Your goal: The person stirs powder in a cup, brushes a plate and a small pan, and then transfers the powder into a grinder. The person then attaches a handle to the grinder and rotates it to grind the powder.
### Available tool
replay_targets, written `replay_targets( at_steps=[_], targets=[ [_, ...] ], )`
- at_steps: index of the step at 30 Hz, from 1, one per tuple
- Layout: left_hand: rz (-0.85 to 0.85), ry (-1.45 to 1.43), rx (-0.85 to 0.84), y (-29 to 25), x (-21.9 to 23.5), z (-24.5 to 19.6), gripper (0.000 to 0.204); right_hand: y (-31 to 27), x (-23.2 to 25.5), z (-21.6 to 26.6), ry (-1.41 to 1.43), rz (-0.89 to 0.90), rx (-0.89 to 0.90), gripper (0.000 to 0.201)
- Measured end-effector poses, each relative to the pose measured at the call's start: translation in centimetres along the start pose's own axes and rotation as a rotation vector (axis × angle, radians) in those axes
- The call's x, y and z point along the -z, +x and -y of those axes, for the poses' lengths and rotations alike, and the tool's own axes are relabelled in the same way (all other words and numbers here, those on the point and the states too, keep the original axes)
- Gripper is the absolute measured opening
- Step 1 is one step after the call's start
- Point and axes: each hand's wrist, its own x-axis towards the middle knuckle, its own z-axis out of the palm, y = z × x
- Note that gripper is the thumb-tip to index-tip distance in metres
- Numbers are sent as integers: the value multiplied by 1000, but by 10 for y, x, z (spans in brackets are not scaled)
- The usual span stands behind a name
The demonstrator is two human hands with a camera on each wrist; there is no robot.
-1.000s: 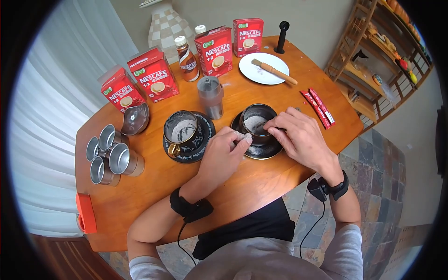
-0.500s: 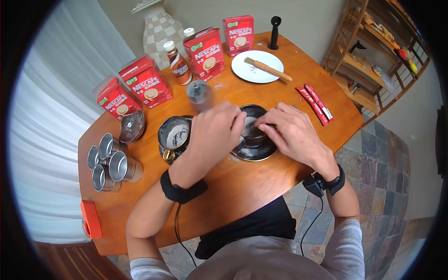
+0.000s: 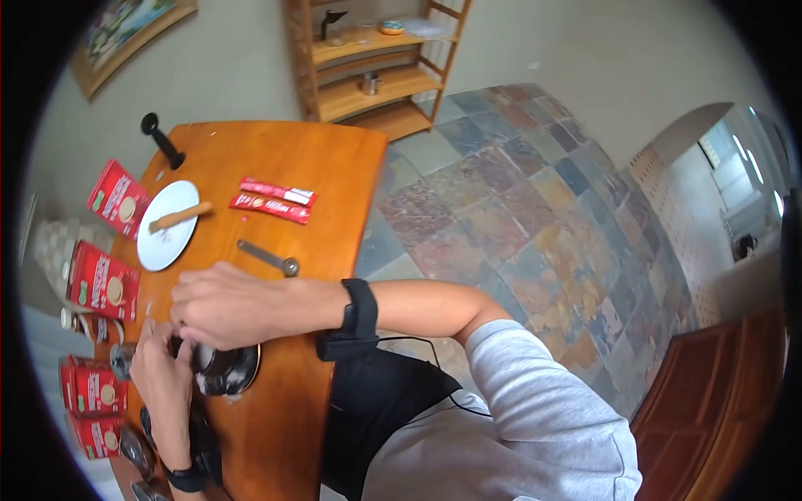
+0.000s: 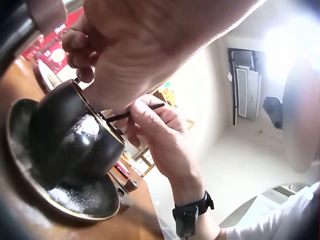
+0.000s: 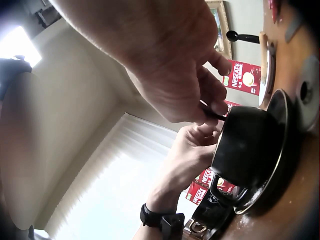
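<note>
Room, head view: slate floor fills the right of the frame, a wooden shelf stands at upper centre, and an orange wooden table (image 3: pixel 276 167) runs down the left side.
Table, head view: a white plate (image 3: pixel 163 242) with a wooden-handled tool sits at left, two red sachets (image 3: pixel 274 200) lie above centre, a metal spoon (image 3: pixel 267 257) lies below them, and red Nescafe boxes (image 3: pixel 100 280) line the left edge.
Cup, head view: the black cup (image 3: pixel 219 363) stands on its saucer at lower left, mostly covered by both hands.
Right hand, head view: the right hand (image 3: pixel 230 305) reaches across from the right, fingers curled over the cup's rim.
Left hand, head view: the left hand (image 3: pixel 163 371) comes up from the bottom edge and meets the cup from the far side.
Left wrist view: the cup (image 4: pixel 75 137) is glossy black with white powder dusted on its side; more powder lies spilled on the saucer (image 4: pixel 65 197). The right hand (image 4: pixel 155 125) pinches a thin dark stick (image 4: pixel 135 112) at the rim.
Right wrist view: the left hand (image 5: pixel 192 147) has fingers curled against the cup (image 5: pixel 250 145), apparently gripping it.
Progress: powder seems already in the cup, with some spilled; judging by the stick, stirring or scraping is under way, and two sachets look unopened.
</note>
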Motion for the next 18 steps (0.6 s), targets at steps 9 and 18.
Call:
replay_targets(
  at_steps=[9,18],
  targets=[
    [6,-135,-78,4,1,-4,18,-6,5,-3,-11,1,-38,17],
    [107,-108,-58,6,8,-5,18,-5,30,7,136,171,-257,24]
  ],
)
